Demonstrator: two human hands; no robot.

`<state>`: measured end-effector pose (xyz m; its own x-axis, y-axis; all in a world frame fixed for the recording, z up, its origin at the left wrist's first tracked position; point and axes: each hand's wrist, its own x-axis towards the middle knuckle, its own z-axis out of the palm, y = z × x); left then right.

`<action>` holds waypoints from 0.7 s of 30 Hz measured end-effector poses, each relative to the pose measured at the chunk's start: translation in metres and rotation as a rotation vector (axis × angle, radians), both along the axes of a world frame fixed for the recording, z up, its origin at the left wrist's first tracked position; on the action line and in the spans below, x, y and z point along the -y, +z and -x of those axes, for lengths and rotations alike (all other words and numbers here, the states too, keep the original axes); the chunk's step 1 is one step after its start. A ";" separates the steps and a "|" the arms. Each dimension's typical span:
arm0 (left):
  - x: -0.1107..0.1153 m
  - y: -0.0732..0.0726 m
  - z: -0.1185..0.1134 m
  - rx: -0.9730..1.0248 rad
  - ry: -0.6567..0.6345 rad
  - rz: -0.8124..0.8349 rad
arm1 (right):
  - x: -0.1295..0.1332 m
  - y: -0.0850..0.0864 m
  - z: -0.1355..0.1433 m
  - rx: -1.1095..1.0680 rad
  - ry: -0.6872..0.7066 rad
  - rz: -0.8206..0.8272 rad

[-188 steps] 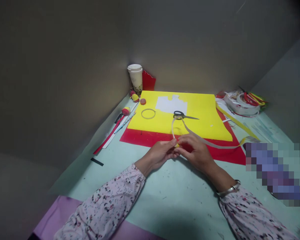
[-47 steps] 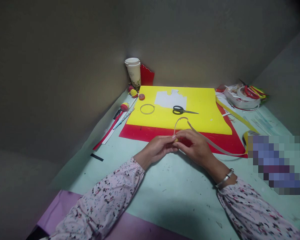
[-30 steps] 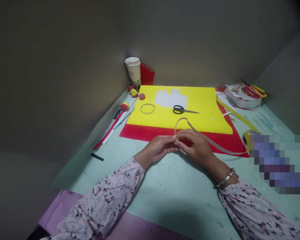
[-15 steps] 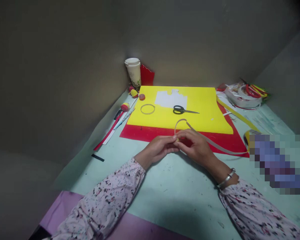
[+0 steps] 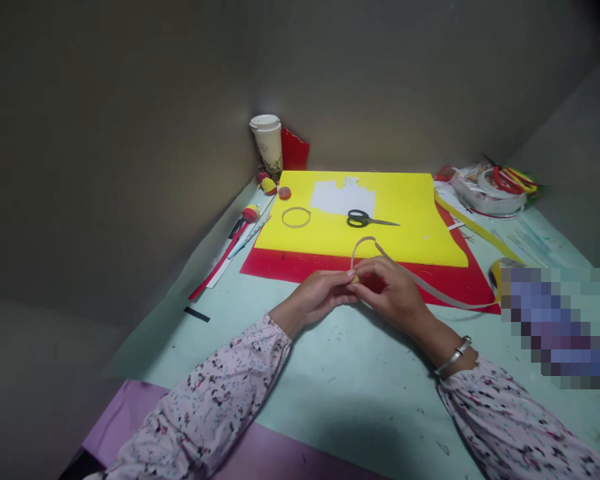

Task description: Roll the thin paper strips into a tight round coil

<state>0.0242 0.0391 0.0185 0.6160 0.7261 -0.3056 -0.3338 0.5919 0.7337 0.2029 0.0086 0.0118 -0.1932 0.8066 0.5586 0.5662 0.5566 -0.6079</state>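
Note:
My left hand [image 5: 325, 293] and my right hand [image 5: 393, 290] meet above the table's front part, their fingertips touching. Between them they pinch a small yellowish piece [image 5: 355, 279], mostly hidden by the fingers. A thin pale strip [image 5: 443, 295] rises from the fingertips in a loop, passes behind my right hand and runs off to the right. Beyond my hands, black-handled scissors [image 5: 365, 219] lie on a yellow sheet [image 5: 405, 197], with a thin ring [image 5: 297, 217] to their left and white paper [image 5: 340, 198] behind them.
Under the yellow sheet lies a red sheet [image 5: 275, 263]. A lidded cup [image 5: 269, 147] stands at the back left, near small red-and-yellow pieces [image 5: 251, 213]. A filled container [image 5: 490, 193] is at the back right. A yellow tape roll [image 5: 500, 273] and a blurred patch are at right.

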 end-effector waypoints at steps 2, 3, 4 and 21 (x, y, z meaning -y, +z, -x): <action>0.000 0.000 0.000 -0.007 0.000 0.000 | 0.001 0.001 0.000 -0.011 0.013 0.010; 0.000 0.001 0.000 -0.008 0.001 0.002 | 0.001 0.002 0.000 -0.015 0.021 0.016; 0.000 0.001 0.000 -0.010 0.002 0.004 | 0.001 0.003 0.000 -0.019 0.029 0.022; 0.000 0.001 0.000 0.023 0.011 -0.007 | 0.000 0.003 0.002 0.014 -0.023 -0.001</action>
<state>0.0246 0.0390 0.0192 0.6146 0.7348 -0.2868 -0.3569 0.5833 0.7297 0.2012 0.0087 0.0144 -0.1819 0.8105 0.5568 0.5874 0.5437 -0.5995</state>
